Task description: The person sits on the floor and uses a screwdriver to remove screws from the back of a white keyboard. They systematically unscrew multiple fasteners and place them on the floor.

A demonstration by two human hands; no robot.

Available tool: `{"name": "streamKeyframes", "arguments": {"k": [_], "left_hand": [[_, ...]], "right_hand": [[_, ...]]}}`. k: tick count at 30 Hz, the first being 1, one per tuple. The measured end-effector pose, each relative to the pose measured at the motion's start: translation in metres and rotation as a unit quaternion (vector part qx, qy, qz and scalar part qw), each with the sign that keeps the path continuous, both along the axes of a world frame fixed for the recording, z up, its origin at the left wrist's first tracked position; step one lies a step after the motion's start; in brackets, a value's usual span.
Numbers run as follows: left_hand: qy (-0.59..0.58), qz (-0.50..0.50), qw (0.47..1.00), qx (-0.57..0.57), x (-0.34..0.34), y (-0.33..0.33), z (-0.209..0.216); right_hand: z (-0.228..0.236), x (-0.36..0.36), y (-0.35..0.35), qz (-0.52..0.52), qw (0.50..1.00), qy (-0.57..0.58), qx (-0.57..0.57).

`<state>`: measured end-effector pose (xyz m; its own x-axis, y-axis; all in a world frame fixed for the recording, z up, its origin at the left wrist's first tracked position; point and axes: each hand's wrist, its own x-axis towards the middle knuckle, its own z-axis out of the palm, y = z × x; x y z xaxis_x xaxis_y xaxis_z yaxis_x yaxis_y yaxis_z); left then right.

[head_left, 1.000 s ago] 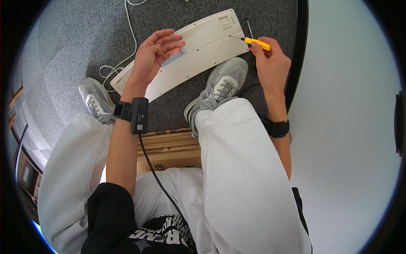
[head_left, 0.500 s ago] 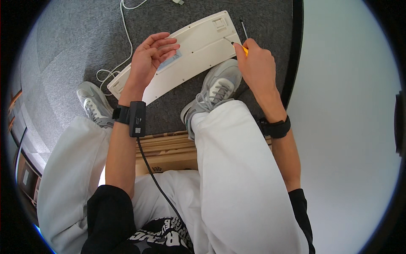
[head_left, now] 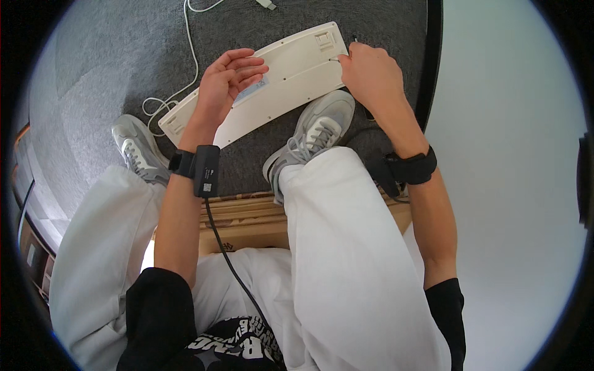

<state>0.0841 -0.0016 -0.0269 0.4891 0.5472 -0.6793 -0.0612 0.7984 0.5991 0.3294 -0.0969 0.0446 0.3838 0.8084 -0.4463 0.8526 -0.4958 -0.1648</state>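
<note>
A white keyboard [head_left: 297, 93] lies underside up on the grey carpet, with screw holes and a blue label [head_left: 252, 88] on its back. At its right end my right hand [head_left: 374, 73] is closed round a screwdriver whose thin shaft [head_left: 334, 59] pokes out over the keyboard; the hand hides the handle. My left hand [head_left: 228, 83] is over the left half of the keyboard, palm turned inward and fingers loosely apart with nothing in them. Whether it touches the keyboard I cannot tell. Just beyond my right hand, the tip of another thin tool [head_left: 356, 40] shows.
A white cable [head_left: 189, 43] loops left of the keyboard, with a plug [head_left: 266, 4] at the far edge. My grey shoes [head_left: 326, 120] stand close by the keyboard. Cardboard [head_left: 247, 213] lies below my knees. A dark edge strip [head_left: 431, 68] and pale wall [head_left: 507, 154] bound the right side.
My right hand has turned over and covers the screwdriver's yellow handle, which showed before. It also covers more of the other thin tool. My left hand keeps nearly the same pose.
</note>
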Motion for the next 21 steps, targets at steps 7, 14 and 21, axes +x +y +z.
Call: {"name": "streamKeyframes", "arguments": {"k": [7,14,21], "left_hand": [[0.000,-0.011,1.000,0.012,-0.001,-0.002,-0.001],[-0.005,-0.006,1.000,0.013,0.000,-0.002,-0.001],[-0.010,-0.009,1.000,0.013,-0.001,0.000,0.001]], "right_hand": [[0.002,-0.001,-0.023,0.010,1.000,0.013,0.016],[-0.005,0.007,-0.007,0.153,0.987,-0.017,0.054],[-0.002,0.009,-0.006,0.232,0.971,-0.011,0.059]]}}
